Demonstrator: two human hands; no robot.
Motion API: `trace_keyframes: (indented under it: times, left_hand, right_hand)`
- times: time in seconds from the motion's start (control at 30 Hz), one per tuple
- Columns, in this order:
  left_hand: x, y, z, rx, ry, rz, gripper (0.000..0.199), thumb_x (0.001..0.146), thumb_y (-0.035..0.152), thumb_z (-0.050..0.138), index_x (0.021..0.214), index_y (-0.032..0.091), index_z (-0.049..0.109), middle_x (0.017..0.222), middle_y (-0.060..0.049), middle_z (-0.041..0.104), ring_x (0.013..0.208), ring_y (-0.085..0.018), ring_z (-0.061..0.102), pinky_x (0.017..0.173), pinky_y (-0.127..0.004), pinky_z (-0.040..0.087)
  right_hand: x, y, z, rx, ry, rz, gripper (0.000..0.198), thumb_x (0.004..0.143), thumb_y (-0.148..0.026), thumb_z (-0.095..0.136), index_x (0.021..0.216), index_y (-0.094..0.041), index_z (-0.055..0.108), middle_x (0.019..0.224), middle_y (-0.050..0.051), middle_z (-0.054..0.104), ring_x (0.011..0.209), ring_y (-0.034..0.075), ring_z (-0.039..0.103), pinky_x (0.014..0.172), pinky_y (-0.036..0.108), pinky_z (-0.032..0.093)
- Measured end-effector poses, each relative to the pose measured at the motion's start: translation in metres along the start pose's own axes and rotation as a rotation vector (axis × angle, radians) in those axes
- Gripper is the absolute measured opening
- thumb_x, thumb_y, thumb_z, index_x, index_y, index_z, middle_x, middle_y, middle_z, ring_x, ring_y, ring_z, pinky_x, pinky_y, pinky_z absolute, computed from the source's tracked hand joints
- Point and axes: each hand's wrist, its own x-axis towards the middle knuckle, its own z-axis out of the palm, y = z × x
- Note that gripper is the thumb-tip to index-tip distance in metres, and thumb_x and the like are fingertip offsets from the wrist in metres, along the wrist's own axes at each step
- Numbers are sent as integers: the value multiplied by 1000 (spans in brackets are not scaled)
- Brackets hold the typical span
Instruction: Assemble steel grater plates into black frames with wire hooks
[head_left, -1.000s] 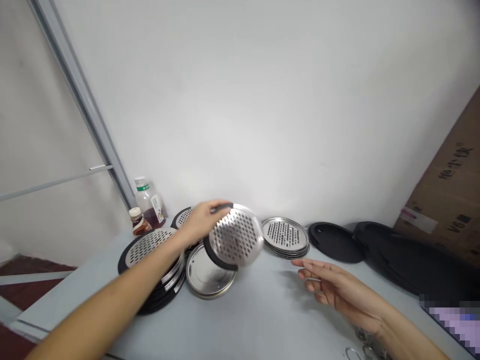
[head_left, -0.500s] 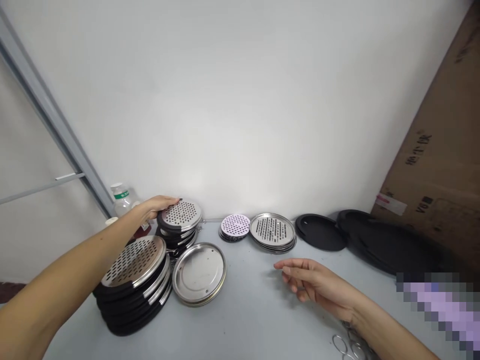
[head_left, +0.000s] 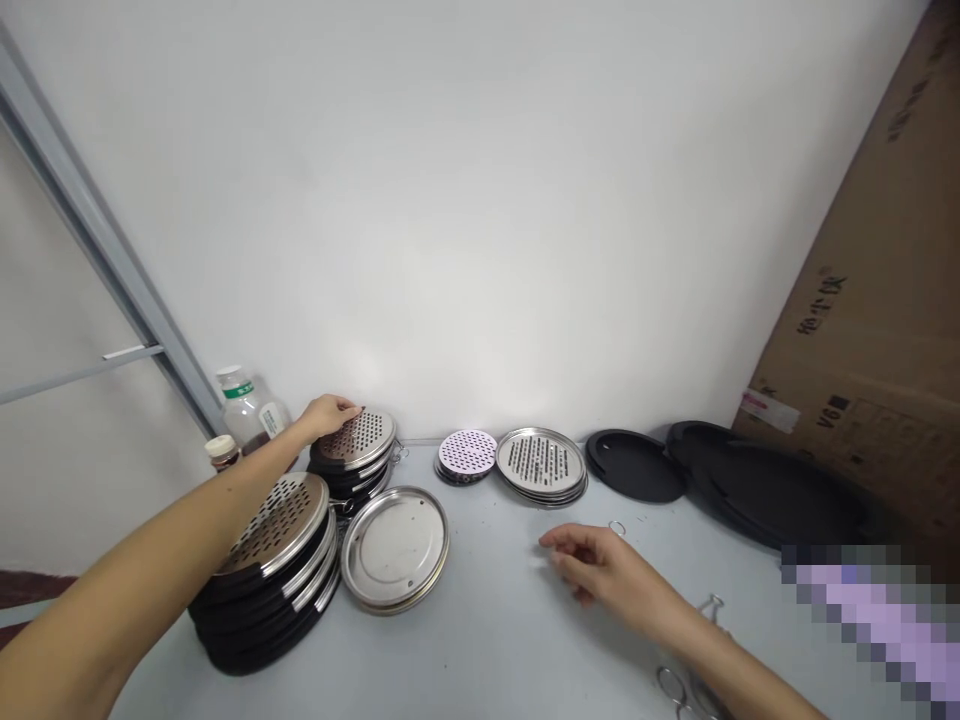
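Observation:
My left hand (head_left: 330, 412) reaches over to the rear left stack, its fingers on the back-left edge of the top perforated metal disc (head_left: 367, 433). That disc is round, with a black rim and slotted holes, and lies on similar discs. Above the grey table, my right hand (head_left: 589, 565) hovers with nothing in it, fingers loosely bent and thumb apart. Before the left stack, shallow round metal plates (head_left: 396, 545) lie piled. A taller stack of black-rimmed perforated discs (head_left: 289, 510) stands nearer, partly behind my left forearm.
Along the wall lie a lilac perforated disc (head_left: 468, 453), stacked slotted metal plates (head_left: 541, 462) and black round trays (head_left: 637, 465). A clear bottle (head_left: 241, 410) and a white-capped bottle (head_left: 221, 450) stand at left. A cardboard box (head_left: 847, 320) rises at right. Wire rings (head_left: 671, 685) lie below my right forearm.
The top disc has settled lower onto the rear stack, and my left hand has shifted slightly over its edge. My right hand has moved a little left, its fingers more gathered.

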Motion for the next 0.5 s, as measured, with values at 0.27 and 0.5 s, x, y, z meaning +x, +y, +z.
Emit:
trace_keyframes:
  times: [0.27,0.5]
  left_hand:
    - [-35,33,-13,242,161,127,30,94,32,59,121,19,59,125,-10,59,108,-25,61,91,-44,51]
    - [-186,76,53,275,13,464,24,86,46,60,91,24,71,99,-6,71,92,-27,67,80,-35,48]
  right_hand:
    - [-17,-10,13,-654,15,-395,22,91,-26,56,108,-24,69,112,10,62,107,28,54,93,43,44]
    - [-20,-18,5,-685,-71,-425,25,91,-28,58,113,-21,67,126,14,58,117,31,54,98,45,43]
